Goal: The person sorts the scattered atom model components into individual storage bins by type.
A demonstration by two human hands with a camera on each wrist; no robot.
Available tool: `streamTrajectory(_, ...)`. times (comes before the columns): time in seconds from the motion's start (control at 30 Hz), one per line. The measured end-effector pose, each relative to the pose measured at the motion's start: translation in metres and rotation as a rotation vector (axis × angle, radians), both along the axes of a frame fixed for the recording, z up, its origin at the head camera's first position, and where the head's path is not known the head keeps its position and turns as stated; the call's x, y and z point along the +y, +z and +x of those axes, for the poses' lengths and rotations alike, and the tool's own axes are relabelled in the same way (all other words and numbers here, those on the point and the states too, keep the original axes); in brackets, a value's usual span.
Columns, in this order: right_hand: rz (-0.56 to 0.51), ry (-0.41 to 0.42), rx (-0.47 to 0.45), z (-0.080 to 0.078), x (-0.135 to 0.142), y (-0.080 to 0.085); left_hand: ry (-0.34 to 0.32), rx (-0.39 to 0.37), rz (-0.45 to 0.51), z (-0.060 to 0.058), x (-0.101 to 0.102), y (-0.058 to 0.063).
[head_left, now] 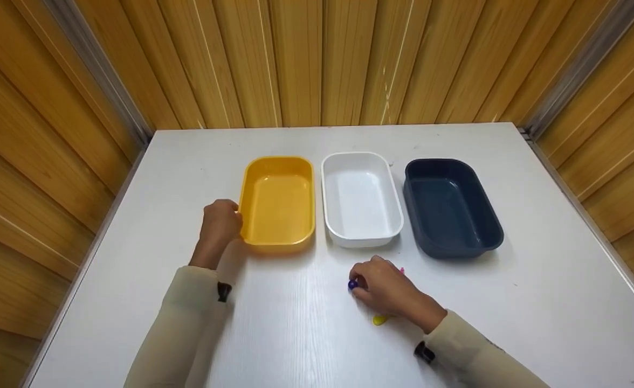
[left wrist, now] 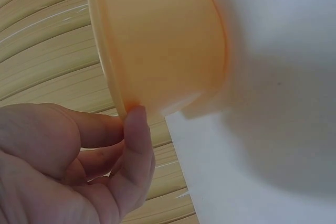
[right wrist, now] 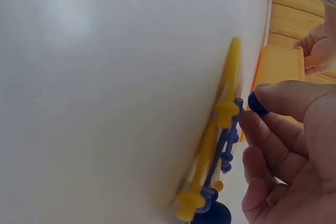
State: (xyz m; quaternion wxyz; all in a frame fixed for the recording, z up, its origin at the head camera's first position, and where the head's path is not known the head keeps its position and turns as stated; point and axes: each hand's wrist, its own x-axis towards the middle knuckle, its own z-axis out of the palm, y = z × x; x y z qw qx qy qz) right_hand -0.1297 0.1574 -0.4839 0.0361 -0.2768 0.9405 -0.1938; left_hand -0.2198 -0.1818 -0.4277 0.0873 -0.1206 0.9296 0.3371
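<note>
My left hand (head_left: 221, 223) grips the near left rim of a yellow tray (head_left: 243, 237), its thumb and fingers pinching the edge in the left wrist view. Over the table in front of the white tray, my right hand (head_left: 390, 288) pinches a small blue ball (right wrist: 257, 103) between thumb and fingertips. Whether the ball is a loose piece or the end of a longer one I cannot tell. Beneath that hand, in the right wrist view, lie a yellow plastic stick (right wrist: 207, 153) with collars and a thin knobbed blue piece (right wrist: 227, 148). Another dark blue round end (right wrist: 215, 214) shows beside them.
A white tray (head_left: 364, 242) stands between the yellow tray and a dark blue tray (head_left: 457, 252) on the white table (head_left: 284, 334). A pink bit (head_left: 402, 270) peeks out behind the right hand. Wood-patterned walls (head_left: 322, 64) enclose the back and sides.
</note>
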Motion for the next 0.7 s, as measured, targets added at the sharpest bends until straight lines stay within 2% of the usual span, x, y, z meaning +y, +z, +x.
streamTrajectory(0.17, -0.025, -0.045, -0.021, -0.006, -0.003, 0.005, -0.002, 0.05, -0.021, 0.001, 0.001, -0.003)
streamTrajectory(0.43, -0.077, -0.11, -0.045, -0.015, -0.014, 0.016, 0.018, -0.019, 0.019, -0.001, 0.004, -0.001)
streamTrajectory(0.7, -0.121, -0.119, 0.028, -0.027, -0.034, 0.026, 0.032, -0.024, 0.026, -0.001, 0.002, 0.0)
